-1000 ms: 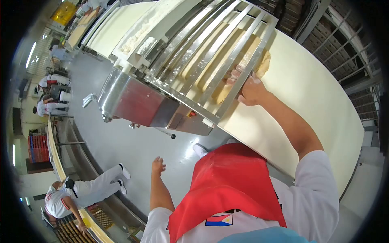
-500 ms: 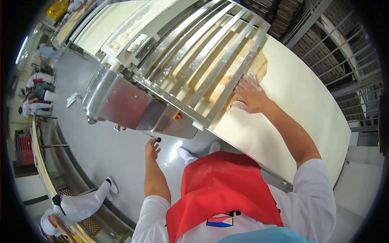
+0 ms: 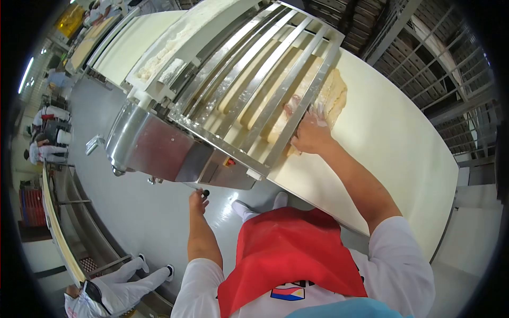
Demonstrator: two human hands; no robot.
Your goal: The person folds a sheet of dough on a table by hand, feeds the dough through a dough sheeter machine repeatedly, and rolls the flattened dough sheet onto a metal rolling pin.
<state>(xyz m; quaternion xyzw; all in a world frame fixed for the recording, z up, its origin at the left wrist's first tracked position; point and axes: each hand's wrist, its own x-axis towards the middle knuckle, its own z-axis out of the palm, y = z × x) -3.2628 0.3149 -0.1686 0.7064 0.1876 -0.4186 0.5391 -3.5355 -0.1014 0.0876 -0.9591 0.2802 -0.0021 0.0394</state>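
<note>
My right hand (image 3: 314, 130) lies on a floury sheet of dough (image 3: 334, 95) at the dough sheeter's guard. Its fingertips reach under the outermost metal bar, which hides part of them; the fingers look stretched out over the dough. Part of the dough shows between the bars of the guard (image 3: 275, 85). Low at the machine's side, my left hand (image 3: 198, 202) has its fingers curled at a lever with a black knob (image 3: 205, 193).
The white conveyor belt (image 3: 392, 122) extends to the right, near metal racks (image 3: 440, 69). A flour-filled trough (image 3: 175, 37) tops the machine. A red button (image 3: 229, 162) sits on its side. At lower left a co-worker (image 3: 116, 289) stands by a long counter; others are farther back.
My right hand has shifted left, its fingers farther under the guard. My left fingers have closed in at the lever. The co-worker at lower left has moved to the right.
</note>
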